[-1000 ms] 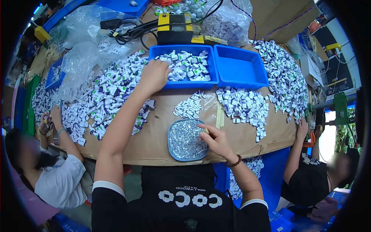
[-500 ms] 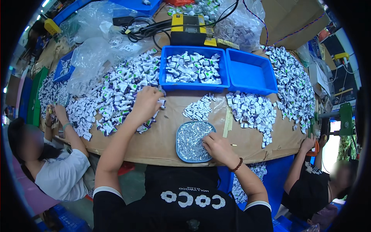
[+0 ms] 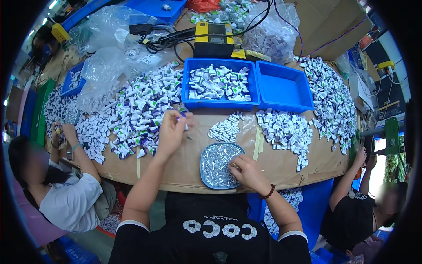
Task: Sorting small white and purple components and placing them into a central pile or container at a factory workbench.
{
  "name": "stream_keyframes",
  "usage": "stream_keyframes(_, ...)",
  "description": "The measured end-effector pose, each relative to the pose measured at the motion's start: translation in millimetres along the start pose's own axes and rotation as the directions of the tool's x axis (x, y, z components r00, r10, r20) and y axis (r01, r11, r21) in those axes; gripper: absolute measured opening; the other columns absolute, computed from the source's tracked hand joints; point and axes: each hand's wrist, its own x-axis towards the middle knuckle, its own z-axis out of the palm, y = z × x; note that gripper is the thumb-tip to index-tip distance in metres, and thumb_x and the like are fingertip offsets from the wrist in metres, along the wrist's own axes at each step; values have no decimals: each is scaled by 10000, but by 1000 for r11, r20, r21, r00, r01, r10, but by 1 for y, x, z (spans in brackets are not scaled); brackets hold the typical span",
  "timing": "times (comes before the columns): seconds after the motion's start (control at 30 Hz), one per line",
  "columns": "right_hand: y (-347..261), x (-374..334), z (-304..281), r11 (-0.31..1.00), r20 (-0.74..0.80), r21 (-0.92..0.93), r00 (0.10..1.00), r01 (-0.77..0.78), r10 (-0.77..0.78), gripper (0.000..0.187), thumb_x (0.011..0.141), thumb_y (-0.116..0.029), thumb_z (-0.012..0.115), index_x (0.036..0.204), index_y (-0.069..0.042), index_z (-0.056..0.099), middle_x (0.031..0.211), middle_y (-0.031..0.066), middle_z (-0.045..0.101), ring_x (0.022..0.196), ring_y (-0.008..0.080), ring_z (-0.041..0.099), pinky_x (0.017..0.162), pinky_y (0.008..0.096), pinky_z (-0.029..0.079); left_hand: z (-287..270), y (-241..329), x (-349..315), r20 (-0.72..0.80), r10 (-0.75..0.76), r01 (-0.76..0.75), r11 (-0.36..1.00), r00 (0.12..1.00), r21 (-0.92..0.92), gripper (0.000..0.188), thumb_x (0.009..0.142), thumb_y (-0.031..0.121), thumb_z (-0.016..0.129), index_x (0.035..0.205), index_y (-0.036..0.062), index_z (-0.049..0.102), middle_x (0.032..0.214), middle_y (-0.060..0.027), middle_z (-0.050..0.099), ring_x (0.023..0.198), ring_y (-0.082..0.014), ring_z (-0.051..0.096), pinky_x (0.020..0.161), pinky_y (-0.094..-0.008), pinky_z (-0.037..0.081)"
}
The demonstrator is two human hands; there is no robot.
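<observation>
My left hand (image 3: 172, 132) is raised over the table beside the large heap of small white plastic parts with purple and green bits (image 3: 151, 94). Its fingers are pinched on one small white-and-purple plastic part (image 3: 186, 127), mostly hidden by them. At the right rim of a grey-blue square tray (image 3: 202, 169) is my right hand (image 3: 248, 170), its fingertips pressed together over the many thin metal pins (image 3: 220, 163) inside. What those fingertips hold, if anything, is too small to make out.
Behind stand a blue bin of white parts (image 3: 256, 94) and a bare-bottomed blue bin (image 3: 288, 88). Small white pegs (image 3: 225, 127) and white blocks (image 3: 283, 132) lie in piles. A yellow-black device (image 3: 214, 39) trails cables. Co-workers sit at left (image 3: 66, 198) and right (image 3: 358, 215).
My left hand has come back from the heap toward me, with a small white-and-purple part in its fingers. The right hand stays at the pin tray, shifted only slightly.
</observation>
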Motion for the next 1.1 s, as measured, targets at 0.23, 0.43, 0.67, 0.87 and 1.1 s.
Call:
stream_keyframes(0.23, 2, 4, -3, 884, -30, 422, 972, -200, 234, 122, 838, -113, 679, 930, -37, 655, 647, 48, 611, 546, 94, 550, 507, 256, 425, 37, -17, -54, 273, -356, 431, 851, 894, -301, 212, 941, 113, 568, 1132, 29, 528, 948, -30, 574, 766, -66, 529, 677, -194, 448)
stream_keyframes(0.43, -24, 18, -12, 773, -70, 612, 961, -169, 266, 101, 834, -33, 674, 934, -18, 662, 762, 31, 599, 667, 55, 531, 560, 212, 404, 60, -6, -68, 309, -355, 428, 878, 882, -214, 321, 908, 91, 621, 1188, 0, 493, 1065, -82, 613, 841, -94, 607, 723, -205, 492)
stream_keyframes(0.67, -26, 25, -11, 857, -228, 513, 954, -53, 196, 104, 811, -15, 688, 913, -7, 666, 850, 77, 617, 777, 141, 582, 656, 250, 442, 63, -5, -71, 321, -311, 392, 891, 895, -229, 272, 906, 69, 619, 1142, -5, 504, 1046, -81, 613, 856, -116, 620, 761, -232, 520)
stream_keyframes(0.87, -28, 24, -7, 846, -254, 531, 944, -45, 209, 99, 812, -4, 678, 910, -3, 659, 852, 83, 618, 790, 157, 589, 682, 266, 452, 65, -10, -72, 297, -269, 344, 908, 916, -238, 241, 908, 52, 610, 1117, 3, 501, 1047, -88, 606, 863, -107, 605, 775, -246, 528)
stream_keyframes(1.1, -25, 31, -7, 866, -263, 498, 945, -38, 193, 80, 817, 8, 664, 890, 4, 631, 838, 87, 617, 773, 163, 594, 687, 273, 462, 66, -17, -64, 293, -293, 374, 886, 910, -275, 221, 912, 45, 599, 1102, 20, 490, 1036, -90, 614, 813, -95, 603, 764, -233, 524)
